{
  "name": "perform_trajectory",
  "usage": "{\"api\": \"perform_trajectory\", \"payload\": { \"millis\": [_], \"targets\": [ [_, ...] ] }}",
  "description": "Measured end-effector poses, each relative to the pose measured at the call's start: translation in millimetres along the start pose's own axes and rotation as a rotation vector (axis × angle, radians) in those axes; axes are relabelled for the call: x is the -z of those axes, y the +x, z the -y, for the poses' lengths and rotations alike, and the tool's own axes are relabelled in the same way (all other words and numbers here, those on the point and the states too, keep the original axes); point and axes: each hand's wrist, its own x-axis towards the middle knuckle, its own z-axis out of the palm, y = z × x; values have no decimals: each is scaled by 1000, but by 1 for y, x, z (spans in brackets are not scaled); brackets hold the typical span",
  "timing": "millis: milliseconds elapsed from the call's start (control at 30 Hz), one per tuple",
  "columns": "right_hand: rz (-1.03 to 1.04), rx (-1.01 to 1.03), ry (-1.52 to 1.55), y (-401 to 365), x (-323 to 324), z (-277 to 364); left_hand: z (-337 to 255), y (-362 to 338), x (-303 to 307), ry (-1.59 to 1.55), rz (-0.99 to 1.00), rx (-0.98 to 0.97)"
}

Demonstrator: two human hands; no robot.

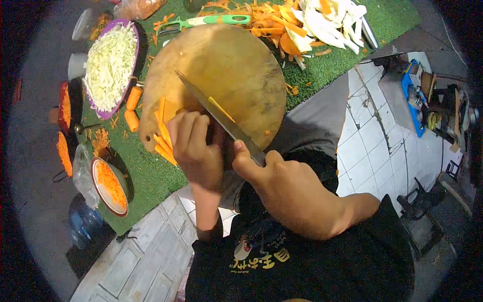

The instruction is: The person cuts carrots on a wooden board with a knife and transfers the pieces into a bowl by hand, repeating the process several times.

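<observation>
A kitchen knife [216, 113] lies angled over the round wooden cutting board [241, 65], its tip toward the far left. My right hand [289, 189] is closed around its handle, the thumb along the near end of the blade. My left hand [193, 143] is curled with knuckles close to the blade's left side; whatever its fingers hold is hidden. Cut carrot sticks [162, 131] lie at the board's left edge, beside my left hand. Across the blade, a thin carrot strip [221, 109] rests against or just beside the knife.
A purple-rimmed plate of shredded cabbage [111, 65] stands left of two carrot pieces [133, 108]. A bowl of grated carrot [109, 186] sits at the near left of the green mat [151, 186]. A green-handled peeler [216, 20] and vegetable scraps [327, 22] lie beyond the board.
</observation>
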Motion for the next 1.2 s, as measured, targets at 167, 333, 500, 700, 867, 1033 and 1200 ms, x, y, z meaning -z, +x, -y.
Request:
{"api": "perform_trajectory", "payload": {
  "millis": [167, 333, 500, 700, 867, 1033, 1200],
  "targets": [
    [-76, 25, 60, 12, -4, -4, 0, 0, 0, -13, 3, 1],
    [-100, 32, 113, 16, -3, -4, -1, -1, -2, -65, -71, -11],
    [-135, 47, 115, 5, -5, -5, -6, 1, 2, -87, -76, -6],
    [-115, 45, 101, 2, -7, -4, -8, 2, 3, -104, -70, 13],
    [-85, 35, 107, 3, 4, 1, -7, 1, 4, -106, -60, 29],
    [-72, -6, 98, 16, -2, 2, -2, 1, 3, -87, -4, 57],
    [-205, 70, 162, 44, -4, -5, 6, -2, 0, -138, -38, -29]
  ]
}}
